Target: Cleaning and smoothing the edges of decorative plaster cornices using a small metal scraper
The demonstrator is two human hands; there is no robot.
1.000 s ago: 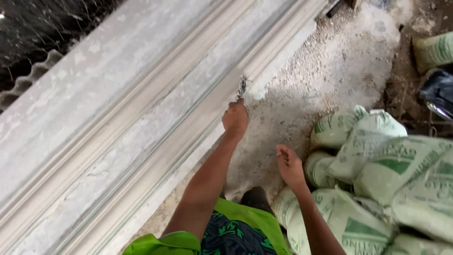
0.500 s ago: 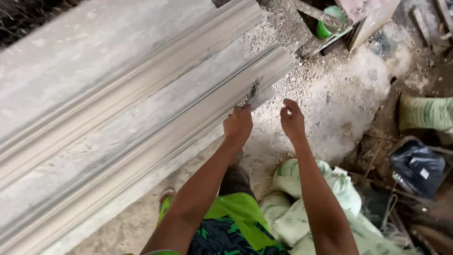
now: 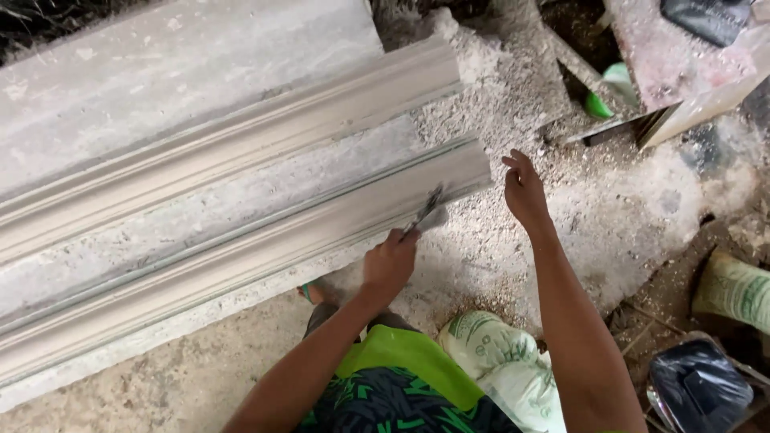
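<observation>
A long grey cement moulding (image 3: 241,184) with stepped ridges runs from the lower left to the upper middle and ends at a cut face (image 3: 473,164). My left hand (image 3: 389,263) is closed on a small metal scraper (image 3: 429,210), whose blade touches the moulding's lower front edge near that end. My right hand (image 3: 525,191) hovers just right of the moulding's end with its fingers apart. It holds nothing and touches nothing. Below both arms are my green patterned shorts (image 3: 401,385).
Pale cement rubble and dust (image 3: 561,232) cover the ground right of the moulding. A white sack with green print (image 3: 497,365) lies by my legs, another (image 3: 734,289) at the right edge. A black bag (image 3: 698,385) sits lower right. Boards (image 3: 674,80) and a green container (image 3: 597,103) lie upper right.
The view has slid along the moulding to its end. My left hand stays on the lower edge with the scraper. My right hand has risen from near the sacks to beside the moulding's end.
</observation>
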